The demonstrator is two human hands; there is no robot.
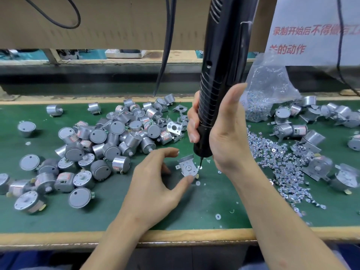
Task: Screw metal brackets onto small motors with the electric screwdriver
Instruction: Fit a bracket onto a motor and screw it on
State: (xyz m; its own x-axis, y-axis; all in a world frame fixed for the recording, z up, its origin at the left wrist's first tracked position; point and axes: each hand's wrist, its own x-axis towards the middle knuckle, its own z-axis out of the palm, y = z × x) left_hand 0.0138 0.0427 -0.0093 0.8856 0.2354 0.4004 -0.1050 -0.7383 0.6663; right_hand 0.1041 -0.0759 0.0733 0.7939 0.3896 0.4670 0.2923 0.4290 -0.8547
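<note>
Mid-frame, the bracket (pixel 184 163) lies on its motor (pixel 188 168) on the green mat (pixel 194 207), steadied by the left hand (pixel 155 178) with its thumb at the near edge and curved fingers spread round it, seemingly against twisting, while the right hand (pixel 224 133) wraps its fingers round the upright screwdriver (pixel 220 75), whose tip is at the bracket's right edge.

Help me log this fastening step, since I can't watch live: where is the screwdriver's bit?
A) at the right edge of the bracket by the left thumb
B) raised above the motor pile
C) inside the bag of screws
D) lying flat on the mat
A: the right hand holds the electric screwdriver upright, bit down at the right edge of the bracket.
</note>
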